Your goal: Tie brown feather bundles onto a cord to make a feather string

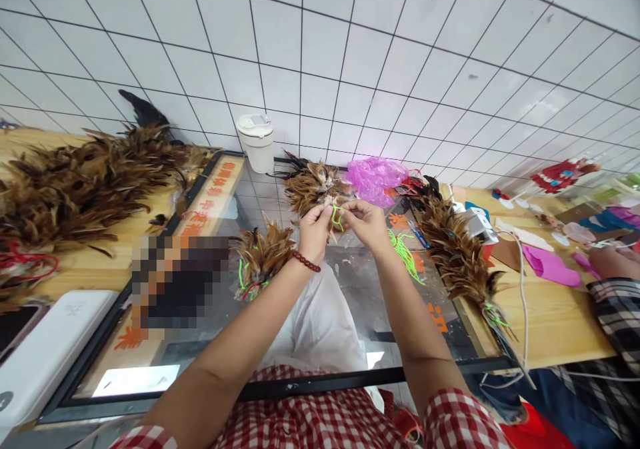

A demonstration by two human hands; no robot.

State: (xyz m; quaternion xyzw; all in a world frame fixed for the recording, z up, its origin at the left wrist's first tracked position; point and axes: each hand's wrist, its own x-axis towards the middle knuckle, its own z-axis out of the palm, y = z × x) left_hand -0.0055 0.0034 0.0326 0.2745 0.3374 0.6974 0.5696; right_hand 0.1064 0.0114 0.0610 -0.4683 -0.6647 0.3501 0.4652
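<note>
Between my fingers [324,214], left hand [315,232] and right hand [369,224] pinch a green cord [337,218] at the feather bundle [311,186]; I judge knotting wants even tension.

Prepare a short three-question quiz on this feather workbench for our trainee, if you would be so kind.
1. True or false: the left hand and the right hand both pinch the neon-green cord.
2. Which wrist wears the red bead bracelet? A) left B) right C) neither
3. Fill in: the white lidded cup stands at the far edge of the table, against the tiled ____.

Key: 1 true; 2 A; 3 wall.
</note>
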